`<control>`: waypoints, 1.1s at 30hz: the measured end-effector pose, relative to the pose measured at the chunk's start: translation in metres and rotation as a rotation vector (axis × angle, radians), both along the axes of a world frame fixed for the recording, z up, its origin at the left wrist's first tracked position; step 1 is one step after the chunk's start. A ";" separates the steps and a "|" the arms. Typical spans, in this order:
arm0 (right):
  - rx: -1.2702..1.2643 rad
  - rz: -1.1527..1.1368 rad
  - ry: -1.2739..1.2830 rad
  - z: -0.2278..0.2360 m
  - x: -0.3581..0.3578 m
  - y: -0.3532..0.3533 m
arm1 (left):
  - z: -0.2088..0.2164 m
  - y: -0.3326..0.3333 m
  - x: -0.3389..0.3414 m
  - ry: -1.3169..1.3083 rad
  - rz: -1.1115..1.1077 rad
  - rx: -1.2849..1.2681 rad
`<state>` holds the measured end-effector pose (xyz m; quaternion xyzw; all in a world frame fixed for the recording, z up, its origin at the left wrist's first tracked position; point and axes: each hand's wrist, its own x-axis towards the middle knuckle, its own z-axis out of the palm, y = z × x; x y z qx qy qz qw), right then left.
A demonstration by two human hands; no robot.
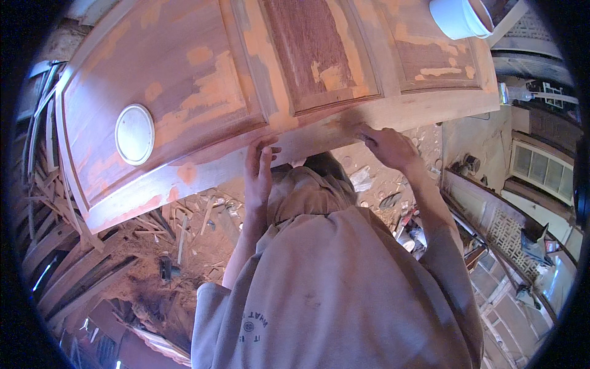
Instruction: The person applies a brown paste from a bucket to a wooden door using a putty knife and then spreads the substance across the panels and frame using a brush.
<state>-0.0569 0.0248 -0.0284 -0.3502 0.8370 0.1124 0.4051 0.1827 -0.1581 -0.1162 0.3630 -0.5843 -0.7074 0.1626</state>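
Observation:
A large panelled wooden door lies flat in front of me, with orange-brown filler patches over its frame and recessed panels. My left hand rests at the door's near edge, its fingers apart and nothing seen in them. Farther right, my right hand presses its closed fingertips against the near rail beside a darker smudge. Whatever those fingers may hold is too small to make out. On the left panel lies a round white lid. A white bucket stands on the far right of the door.
Wood shavings and scraps litter the floor below the door. Stacked timber strips lie to the left. On the right are a latticed wooden frame, a white louvred piece and a dark shoe-like item on the floor.

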 end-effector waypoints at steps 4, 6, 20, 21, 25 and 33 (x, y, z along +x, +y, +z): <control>-0.751 -0.395 -0.123 -0.024 0.003 0.060 | -0.012 0.005 0.002 -0.057 0.038 0.058; -0.751 -0.721 -0.274 -0.023 0.016 0.078 | -0.018 0.006 -0.002 0.005 0.002 0.045; -1.229 -1.659 -0.280 -0.112 0.034 0.137 | 0.016 0.028 -0.056 -0.071 -0.485 -0.143; -1.234 -1.667 -0.277 -0.118 0.022 0.142 | 0.022 0.031 -0.064 -0.097 -0.520 -0.172; -1.182 -1.444 0.108 -0.144 -0.020 0.156 | 0.035 0.042 -0.074 -0.185 -0.519 -0.194; -1.185 -1.129 0.237 -0.211 -0.017 0.191 | 0.047 0.098 -0.113 -0.344 -0.465 -0.086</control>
